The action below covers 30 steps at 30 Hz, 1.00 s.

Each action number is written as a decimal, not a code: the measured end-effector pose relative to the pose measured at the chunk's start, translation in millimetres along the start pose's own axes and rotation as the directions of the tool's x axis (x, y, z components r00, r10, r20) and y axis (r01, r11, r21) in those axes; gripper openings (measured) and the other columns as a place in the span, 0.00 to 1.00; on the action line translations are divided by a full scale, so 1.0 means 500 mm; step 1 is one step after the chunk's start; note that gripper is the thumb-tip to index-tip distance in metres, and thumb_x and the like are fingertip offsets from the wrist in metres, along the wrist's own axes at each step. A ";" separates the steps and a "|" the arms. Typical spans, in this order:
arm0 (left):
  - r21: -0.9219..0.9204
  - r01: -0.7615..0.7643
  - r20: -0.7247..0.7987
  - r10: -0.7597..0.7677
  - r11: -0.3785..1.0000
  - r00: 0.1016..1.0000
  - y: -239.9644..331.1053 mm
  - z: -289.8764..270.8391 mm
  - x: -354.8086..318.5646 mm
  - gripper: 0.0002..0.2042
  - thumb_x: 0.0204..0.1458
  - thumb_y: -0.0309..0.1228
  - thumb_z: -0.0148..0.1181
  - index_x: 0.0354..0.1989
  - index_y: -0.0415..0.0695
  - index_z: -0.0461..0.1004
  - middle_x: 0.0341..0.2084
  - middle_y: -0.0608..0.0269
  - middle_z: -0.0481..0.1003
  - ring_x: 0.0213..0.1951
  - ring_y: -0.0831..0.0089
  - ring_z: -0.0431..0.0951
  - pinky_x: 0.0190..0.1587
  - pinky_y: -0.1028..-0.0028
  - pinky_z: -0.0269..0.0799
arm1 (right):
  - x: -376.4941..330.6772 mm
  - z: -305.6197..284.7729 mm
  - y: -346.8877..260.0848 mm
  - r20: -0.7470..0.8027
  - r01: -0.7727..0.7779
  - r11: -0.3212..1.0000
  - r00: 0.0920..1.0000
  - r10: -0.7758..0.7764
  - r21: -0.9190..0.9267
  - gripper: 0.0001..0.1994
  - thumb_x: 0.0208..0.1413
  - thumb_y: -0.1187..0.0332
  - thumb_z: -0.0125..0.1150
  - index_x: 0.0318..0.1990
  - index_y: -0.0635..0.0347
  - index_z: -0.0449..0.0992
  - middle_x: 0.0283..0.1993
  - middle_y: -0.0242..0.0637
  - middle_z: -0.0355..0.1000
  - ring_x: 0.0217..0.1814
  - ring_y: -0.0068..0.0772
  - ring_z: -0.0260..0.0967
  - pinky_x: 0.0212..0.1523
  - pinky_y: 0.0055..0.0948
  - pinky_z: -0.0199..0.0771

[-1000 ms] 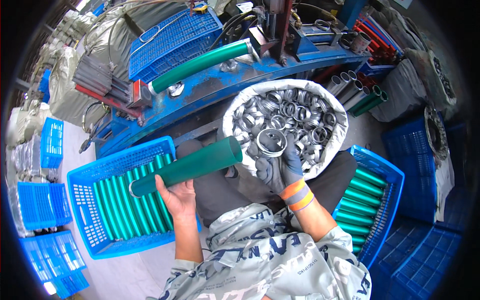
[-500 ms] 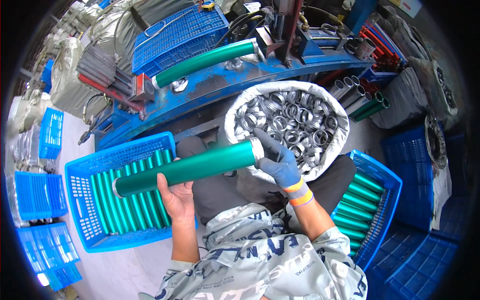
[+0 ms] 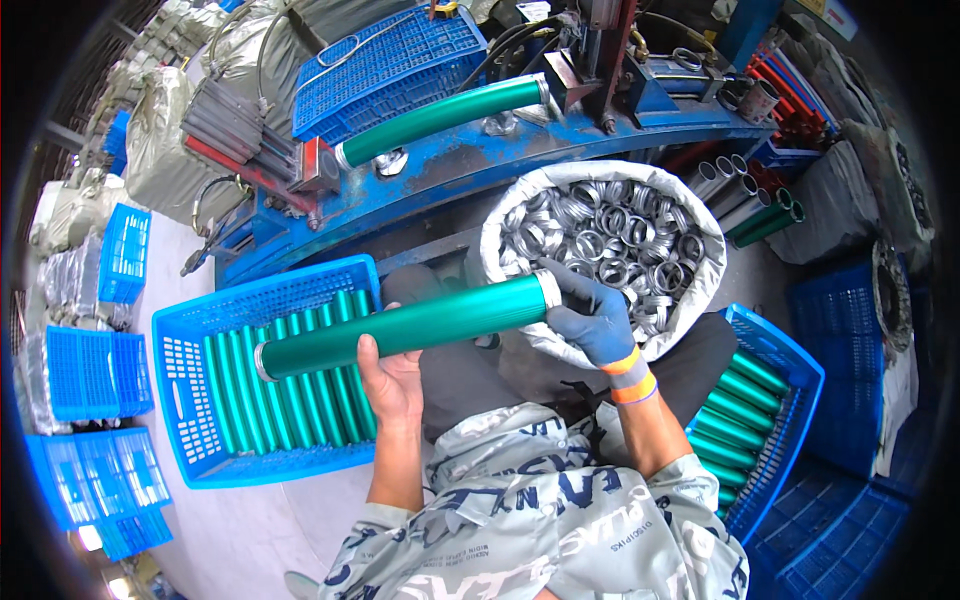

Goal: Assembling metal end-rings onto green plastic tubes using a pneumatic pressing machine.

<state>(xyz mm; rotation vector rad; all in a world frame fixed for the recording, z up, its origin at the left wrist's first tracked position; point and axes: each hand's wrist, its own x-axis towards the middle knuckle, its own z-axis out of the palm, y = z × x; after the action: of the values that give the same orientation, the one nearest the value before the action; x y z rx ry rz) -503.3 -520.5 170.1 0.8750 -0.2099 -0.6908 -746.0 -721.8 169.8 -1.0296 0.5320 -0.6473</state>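
Note:
A long green metal tube (image 3: 430, 323) lies across my lap area in both hands, its right end slightly higher. My left hand (image 3: 393, 385), bare, is closed around it from below near the middle, with the thumb in front. At the right end my right hand (image 3: 594, 320), in a blue-grey glove, grips the tube by a silver ring (image 3: 549, 289) fitted there. Another silver ring (image 3: 263, 362) caps the left end. Just beyond my right hand stands a white sack (image 3: 707, 225) full of loose silver rings (image 3: 615, 232).
To the left, a blue crate (image 3: 178, 425) holds a row of green tubes; another blue crate (image 3: 803, 400) with tubes stands at right. Ahead runs a blue metal bench (image 3: 440, 172) carrying a green tube (image 3: 445, 120). Grey tubes (image 3: 735, 185) stand beyond the sack.
The whole scene has shifted slightly right in view. Both hands still hold the tube; my right fingers have shifted their grip a little around its ringed end.

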 end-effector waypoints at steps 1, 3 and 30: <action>-0.008 0.006 -0.010 -0.006 1.000 1.000 -0.003 0.000 0.005 0.24 0.72 0.50 0.65 0.65 0.45 0.78 0.66 0.50 0.80 0.64 0.58 0.84 0.65 0.53 0.85 | 0.003 -0.007 0.005 0.012 -0.005 1.000 1.000 0.005 -0.025 0.37 0.61 0.80 0.74 0.79 0.66 0.71 0.56 0.29 0.83 0.49 0.14 0.76 0.52 0.21 0.79; -0.060 0.051 -0.026 -0.053 0.997 0.998 -0.002 -0.022 0.016 0.25 0.71 0.52 0.66 0.65 0.45 0.78 0.65 0.51 0.80 0.63 0.58 0.84 0.65 0.54 0.85 | 0.008 0.017 -0.010 0.030 -0.052 0.997 0.998 0.050 0.061 0.43 0.55 0.82 0.77 0.81 0.66 0.68 0.58 0.31 0.82 0.47 0.13 0.75 0.51 0.21 0.78; -0.279 0.165 -0.093 -0.198 0.946 0.976 0.048 -0.026 0.159 0.19 0.74 0.42 0.66 0.64 0.41 0.78 0.60 0.57 0.80 0.66 0.61 0.79 0.71 0.55 0.77 | 0.721 -0.033 -0.142 0.431 0.266 -0.385 0.782 -0.450 -0.884 0.38 0.50 0.58 0.79 0.71 0.51 0.75 0.64 0.42 0.79 0.68 0.55 0.77 0.73 0.58 0.72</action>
<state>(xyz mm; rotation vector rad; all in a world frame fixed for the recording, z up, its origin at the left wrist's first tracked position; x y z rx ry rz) -425.3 -552.0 171.8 0.6753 0.0739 -0.8150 -522.2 -1013.2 189.9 -3.0042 0.8358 -0.8433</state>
